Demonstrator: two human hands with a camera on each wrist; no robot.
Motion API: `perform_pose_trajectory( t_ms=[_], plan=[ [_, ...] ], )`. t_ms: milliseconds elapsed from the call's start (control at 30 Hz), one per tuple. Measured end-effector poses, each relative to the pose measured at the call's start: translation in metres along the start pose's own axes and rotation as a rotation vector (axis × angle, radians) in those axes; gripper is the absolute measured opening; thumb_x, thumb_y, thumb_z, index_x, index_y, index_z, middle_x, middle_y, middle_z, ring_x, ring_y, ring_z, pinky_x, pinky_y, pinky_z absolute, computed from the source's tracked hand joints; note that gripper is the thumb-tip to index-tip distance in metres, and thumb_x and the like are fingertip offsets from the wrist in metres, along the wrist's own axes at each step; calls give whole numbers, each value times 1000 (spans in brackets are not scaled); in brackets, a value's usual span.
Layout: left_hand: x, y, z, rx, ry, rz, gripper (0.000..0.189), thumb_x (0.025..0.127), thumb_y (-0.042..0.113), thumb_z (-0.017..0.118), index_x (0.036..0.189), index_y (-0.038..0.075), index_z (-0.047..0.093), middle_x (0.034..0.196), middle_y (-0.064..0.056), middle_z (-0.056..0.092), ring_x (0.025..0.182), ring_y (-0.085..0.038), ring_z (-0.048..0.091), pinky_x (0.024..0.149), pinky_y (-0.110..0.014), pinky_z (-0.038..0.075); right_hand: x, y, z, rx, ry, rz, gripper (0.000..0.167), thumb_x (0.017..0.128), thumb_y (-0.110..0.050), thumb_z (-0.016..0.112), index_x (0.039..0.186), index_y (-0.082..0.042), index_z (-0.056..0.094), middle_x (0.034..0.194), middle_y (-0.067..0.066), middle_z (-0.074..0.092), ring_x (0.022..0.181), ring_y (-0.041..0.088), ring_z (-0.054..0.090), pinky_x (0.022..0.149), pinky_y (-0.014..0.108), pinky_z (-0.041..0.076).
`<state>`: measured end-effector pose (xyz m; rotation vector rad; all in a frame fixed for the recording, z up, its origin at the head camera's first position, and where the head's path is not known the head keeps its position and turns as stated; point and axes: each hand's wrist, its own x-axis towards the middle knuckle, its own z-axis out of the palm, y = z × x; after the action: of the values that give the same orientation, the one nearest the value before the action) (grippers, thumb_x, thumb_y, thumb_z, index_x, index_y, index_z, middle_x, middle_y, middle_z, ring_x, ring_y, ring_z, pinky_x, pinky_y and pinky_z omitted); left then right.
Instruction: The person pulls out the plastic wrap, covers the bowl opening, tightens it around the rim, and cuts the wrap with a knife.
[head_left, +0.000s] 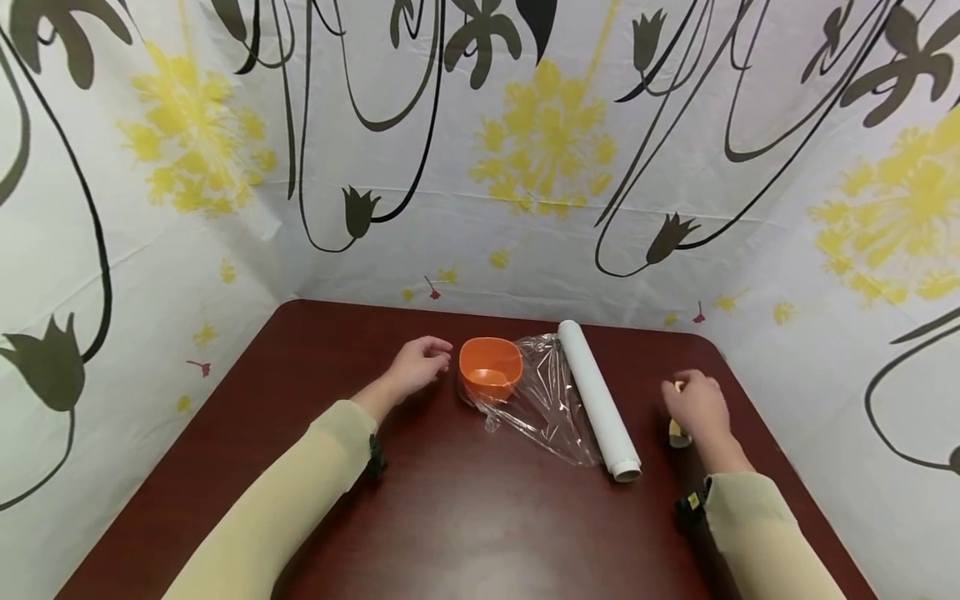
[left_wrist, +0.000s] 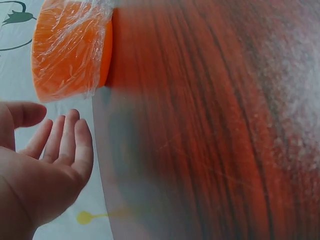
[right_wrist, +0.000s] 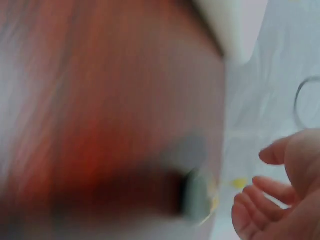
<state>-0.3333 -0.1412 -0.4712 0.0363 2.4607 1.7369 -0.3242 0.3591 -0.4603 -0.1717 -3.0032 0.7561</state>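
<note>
An orange bowl (head_left: pixel 491 367) stands toward the back of the table, with clear cling film (head_left: pixel 551 400) stretched from it to a white roll (head_left: pixel 600 400). In the left wrist view the film lies wrinkled over the bowl (left_wrist: pixel 72 47). Just left of the bowl is my left hand (head_left: pixel 420 365), fingers loosely bent and nothing in them. My right hand (head_left: pixel 699 406) is over a small yellow and grey thing (head_left: pixel 679 435) at the right, hiding part of it. In the right wrist view that thing (right_wrist: pixel 197 197) is blurred and apart from my loosely curled fingers.
The dark red-brown table (head_left: pixel 480 517) has rounded back corners. A white cloth (head_left: pixel 450 233) with yellow and dark flower prints hangs around its back and sides. Wristbands with small devices sit at both sleeve cuffs.
</note>
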Motion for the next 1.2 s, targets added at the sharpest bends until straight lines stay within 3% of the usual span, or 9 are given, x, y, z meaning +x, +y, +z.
perform_pose_trajectory(
  t_ms=[233,333,433,600,833,1000,1200],
  plan=[
    [1,0,0,-8,-127,44,66,102,2,68,162,7,43,161,-24,51,136,-38,63,107,-47,60,-1,-63,4,85,-117,-290,65,109,-29,66,161,3,44,160,34,43,140,52,53,108,67,50],
    [0,1,-1,8,-167,65,79,98,3,75,167,6,36,165,-25,46,145,-42,57,113,-52,57,1,-89,7,81,-208,-401,79,103,-28,76,165,1,39,165,33,37,147,53,47,113,69,47],
    [-2,0,-1,43,-198,72,91,94,7,83,170,7,32,167,-23,44,147,-42,54,116,-54,54,2,-107,12,49,-314,-474,99,95,-32,86,171,-2,30,174,30,26,159,53,30,120,72,38],
    [-3,-2,5,88,-241,62,105,89,17,92,171,10,27,168,-21,43,144,-39,55,108,-48,59,-2,-124,21,-21,-461,-498,129,84,-38,97,177,-10,12,184,23,5,167,54,6,127,77,24],
    [-4,0,14,120,-268,46,116,87,22,95,174,12,19,169,-18,41,136,-36,57,91,-36,61,-8,-136,30,-146,-461,-529,147,74,-39,103,177,-9,3,184,22,5,167,55,12,127,79,14],
    [-2,-1,18,112,-273,24,120,87,23,96,175,16,14,168,-18,41,135,-36,59,90,-37,61,-4,-143,42,-194,-453,-489,146,75,-42,103,178,-15,3,183,18,22,167,49,18,128,74,13],
    [-3,-2,22,98,-281,18,124,85,22,97,175,16,11,173,-17,36,135,-35,61,89,-36,61,-1,-147,55,-218,-426,-457,134,81,-40,99,178,-18,10,166,10,55,161,46,31,127,68,19]
  ],
)
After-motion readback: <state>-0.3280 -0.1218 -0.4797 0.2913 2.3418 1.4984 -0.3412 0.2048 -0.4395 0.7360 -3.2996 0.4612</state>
